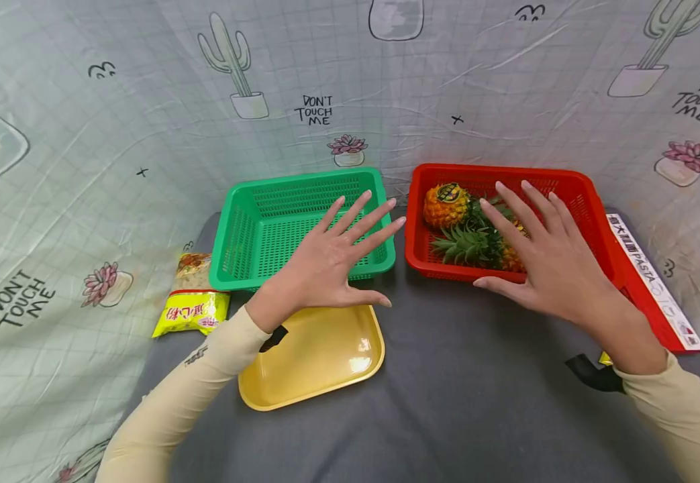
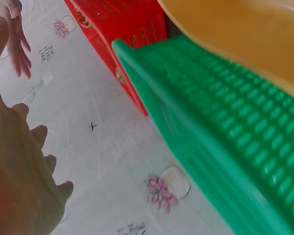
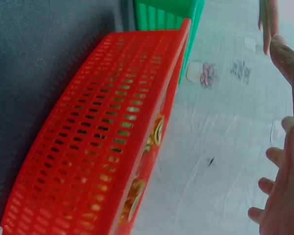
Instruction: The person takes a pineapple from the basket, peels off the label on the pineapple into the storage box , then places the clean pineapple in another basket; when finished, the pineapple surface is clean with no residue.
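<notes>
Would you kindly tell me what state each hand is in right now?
Bare left hand: open, fingers spread, holding nothing.
Bare right hand: open, fingers spread, holding nothing.

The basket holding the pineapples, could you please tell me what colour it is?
The basket is red; the head view shows it best.

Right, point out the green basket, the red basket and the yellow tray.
Green basket (image 1: 277, 241): head view, on its slotted floor.
Red basket (image 3: 85, 129): right wrist view, on its slotted outer wall.
Yellow tray (image 1: 319, 355): head view, on its bare inner surface.
</notes>
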### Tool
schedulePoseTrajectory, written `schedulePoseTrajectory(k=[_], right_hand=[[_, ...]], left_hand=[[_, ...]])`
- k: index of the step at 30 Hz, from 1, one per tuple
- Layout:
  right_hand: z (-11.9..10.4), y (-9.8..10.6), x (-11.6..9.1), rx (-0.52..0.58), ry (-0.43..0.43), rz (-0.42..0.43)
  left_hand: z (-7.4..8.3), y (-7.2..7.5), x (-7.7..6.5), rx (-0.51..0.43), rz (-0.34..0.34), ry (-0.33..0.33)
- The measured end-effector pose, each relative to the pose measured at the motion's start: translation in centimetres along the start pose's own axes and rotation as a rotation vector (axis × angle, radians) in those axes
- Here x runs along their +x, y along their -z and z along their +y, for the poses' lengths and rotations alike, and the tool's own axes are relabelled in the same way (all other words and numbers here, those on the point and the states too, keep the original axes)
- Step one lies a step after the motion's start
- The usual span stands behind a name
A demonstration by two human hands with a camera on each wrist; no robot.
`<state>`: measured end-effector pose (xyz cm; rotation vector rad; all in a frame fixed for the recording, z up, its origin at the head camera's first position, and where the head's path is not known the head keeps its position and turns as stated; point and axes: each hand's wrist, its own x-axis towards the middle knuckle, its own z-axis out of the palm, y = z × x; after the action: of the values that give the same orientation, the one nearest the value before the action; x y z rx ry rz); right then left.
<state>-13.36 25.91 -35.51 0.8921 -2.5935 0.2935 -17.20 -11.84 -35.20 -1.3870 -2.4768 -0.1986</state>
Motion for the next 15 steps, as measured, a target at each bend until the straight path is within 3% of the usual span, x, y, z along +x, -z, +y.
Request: schedulePoseTrajectory(k=[5, 15], right_hand=[[1.6, 0.3, -1.6, 0.048, -0.064, 0.035], [4.3, 0.8, -6.4, 0.024, -0.321, 0.005]], left_hand=[[1.1, -1.3, 1.1, -0.072, -0.008, -0.038], [2.0, -2.0, 4.1, -0.114, 0.025, -0.05]])
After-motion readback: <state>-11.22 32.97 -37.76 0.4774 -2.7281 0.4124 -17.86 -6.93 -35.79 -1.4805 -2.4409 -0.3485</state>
